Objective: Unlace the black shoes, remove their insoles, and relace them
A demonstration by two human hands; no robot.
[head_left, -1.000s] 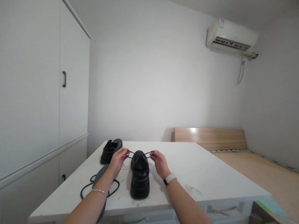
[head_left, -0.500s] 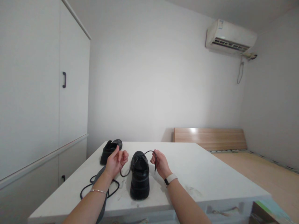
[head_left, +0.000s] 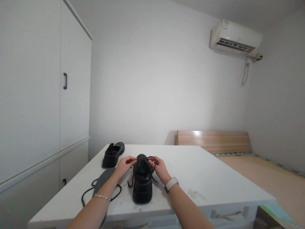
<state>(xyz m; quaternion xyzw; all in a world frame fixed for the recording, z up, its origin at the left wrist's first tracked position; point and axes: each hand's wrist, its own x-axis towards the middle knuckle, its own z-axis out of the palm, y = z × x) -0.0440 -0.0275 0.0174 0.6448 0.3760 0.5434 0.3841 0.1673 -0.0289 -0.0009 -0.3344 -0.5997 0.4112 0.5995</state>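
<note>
A black lace-up shoe (head_left: 142, 189) stands upright on the white table with its heel toward me. At its left upper edge, by the lacing, the fingers of my left hand (head_left: 124, 168) are closed in a pinch. My right hand (head_left: 161, 169) pinches the opposite edge. Whether a strand of lace is also between the fingers, I cannot tell. One black shoelace end (head_left: 130, 185) hangs down on the left; the other loops over by my right fingers and drops beside the shoe. Under my left forearm lies a grey insole (head_left: 105, 178).
A second black shoe (head_left: 111, 156) sits at the table's back left. A loose black shoelace (head_left: 87, 193) curls around the insole. The white tabletop (head_left: 195, 175) has smudges. A white wardrobe (head_left: 73, 95) stands left, a bed with a wooden headboard (head_left: 214, 141) right.
Both hands have moved inward to the shoe's sides. The right hand has lowered from the raised lace, which now hangs beside the shoe. The left hand has moved right and closed at the shoe's edge.
</note>
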